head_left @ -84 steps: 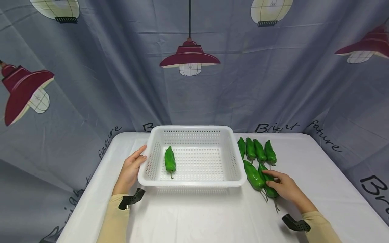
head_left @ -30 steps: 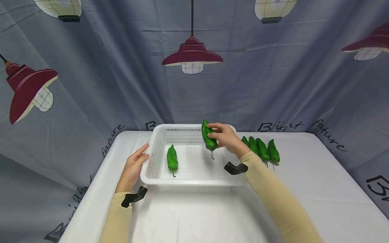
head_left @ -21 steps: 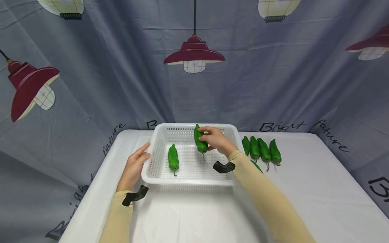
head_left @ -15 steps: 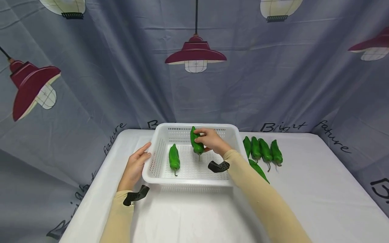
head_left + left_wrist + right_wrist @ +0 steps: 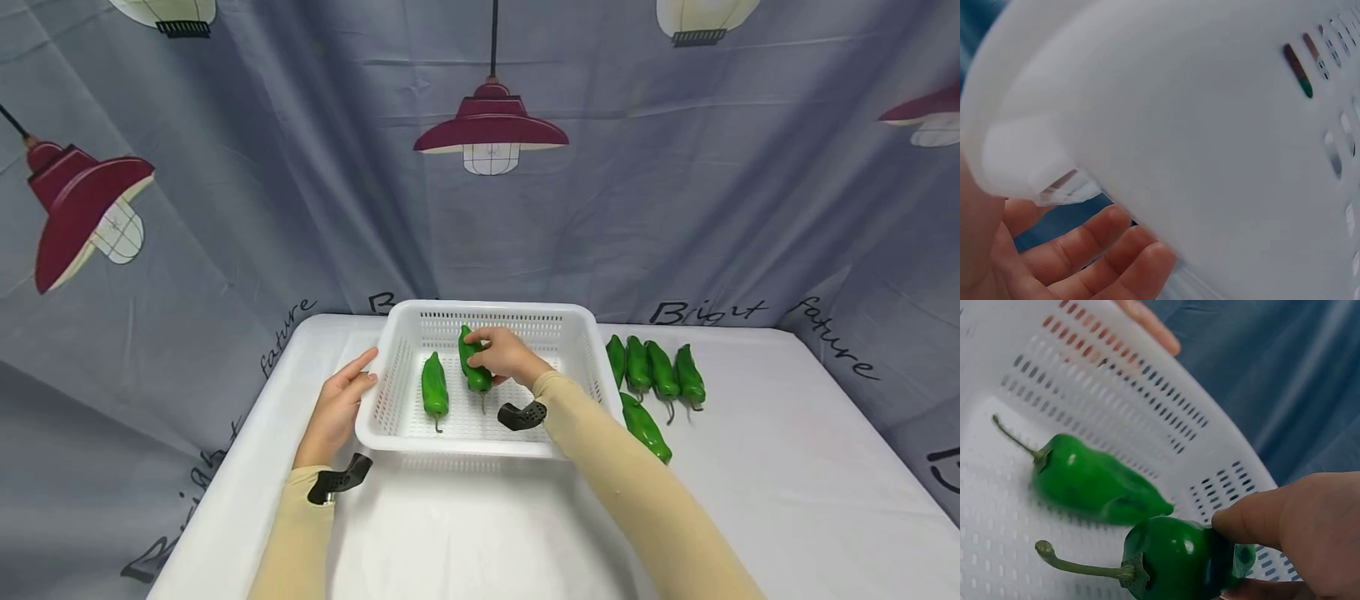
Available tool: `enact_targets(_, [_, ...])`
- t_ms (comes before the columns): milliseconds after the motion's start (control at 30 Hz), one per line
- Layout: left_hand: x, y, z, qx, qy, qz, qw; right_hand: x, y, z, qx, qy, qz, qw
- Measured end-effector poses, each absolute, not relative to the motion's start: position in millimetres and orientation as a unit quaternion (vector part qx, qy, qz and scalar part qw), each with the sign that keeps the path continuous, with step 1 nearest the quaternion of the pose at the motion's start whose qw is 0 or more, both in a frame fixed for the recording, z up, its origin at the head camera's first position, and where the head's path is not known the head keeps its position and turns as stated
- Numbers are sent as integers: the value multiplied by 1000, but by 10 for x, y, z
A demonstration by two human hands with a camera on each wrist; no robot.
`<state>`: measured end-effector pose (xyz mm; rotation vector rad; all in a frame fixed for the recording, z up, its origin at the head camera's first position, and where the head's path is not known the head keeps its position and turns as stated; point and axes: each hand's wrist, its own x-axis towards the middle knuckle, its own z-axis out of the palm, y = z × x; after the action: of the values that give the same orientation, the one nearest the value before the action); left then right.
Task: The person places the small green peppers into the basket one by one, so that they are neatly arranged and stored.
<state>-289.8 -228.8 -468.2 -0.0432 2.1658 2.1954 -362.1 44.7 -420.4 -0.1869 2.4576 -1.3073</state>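
My right hand point(image 5: 506, 354) pinches a green pepper point(image 5: 1169, 559) between thumb and fingers, inside the white perforated basket point(image 5: 480, 447). In the head view that held pepper's tip points away from me and its stem toward me. Just left of it, a second green pepper point(image 5: 434, 386) lies on the basket floor, also visible as a pepper point(image 5: 1094, 481) in the right wrist view. My left hand point(image 5: 333, 412) rests against the basket's left side. In the left wrist view its fingers point(image 5: 1110, 225) touch the outer wall, bent only slightly; the thumb is not clear there.
Several green peppers point(image 5: 663, 368) lie in a row right of the basket, the leftmost partly behind its rim. Nearer me lies another pepper point(image 5: 645, 427), partly hidden by the right sleeve. A white cloth point(image 5: 787, 450) covers the table; a printed grey curtain point(image 5: 480, 233) hangs behind.
My right hand took a pepper from the group on the right, carried it left over the basket and lowered it beside the first pepper. The left hand has stayed at the basket's side.
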Motion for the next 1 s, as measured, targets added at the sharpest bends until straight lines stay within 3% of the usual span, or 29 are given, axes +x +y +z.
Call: enact_targets(1000, [-2896, -2266, -4650, -23, 700, 713, 35, -3578, 393, -4330, -95, 887, -384, 236])
